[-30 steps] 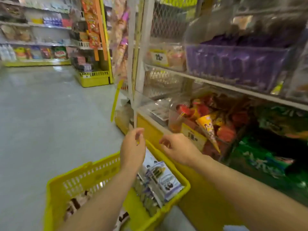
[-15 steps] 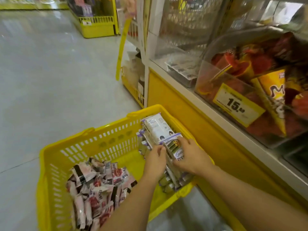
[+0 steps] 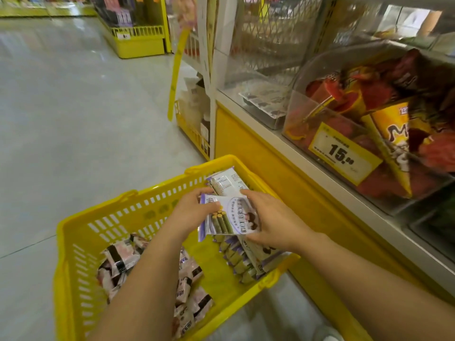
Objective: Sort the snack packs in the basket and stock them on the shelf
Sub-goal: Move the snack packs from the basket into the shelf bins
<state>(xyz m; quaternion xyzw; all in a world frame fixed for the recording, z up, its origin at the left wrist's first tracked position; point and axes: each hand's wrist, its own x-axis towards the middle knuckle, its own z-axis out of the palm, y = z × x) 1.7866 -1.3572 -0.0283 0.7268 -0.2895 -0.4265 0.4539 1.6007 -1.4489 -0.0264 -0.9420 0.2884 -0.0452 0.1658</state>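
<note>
Left hand [image 3: 190, 210] and right hand [image 3: 273, 222] grip one purple-white snack pack [image 3: 229, 219], centre frame. Right, a price tag [image 3: 342, 153] reads 15.

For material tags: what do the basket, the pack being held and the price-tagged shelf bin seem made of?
Basket: rigid moulded plastic, glossy yellow, with slotted walls. Pack: thin printed film, probably plastic; it creases and shines. Bin: clear hard plastic, perhaps acrylic; snacks show through and glare streaks its curved front.
</note>
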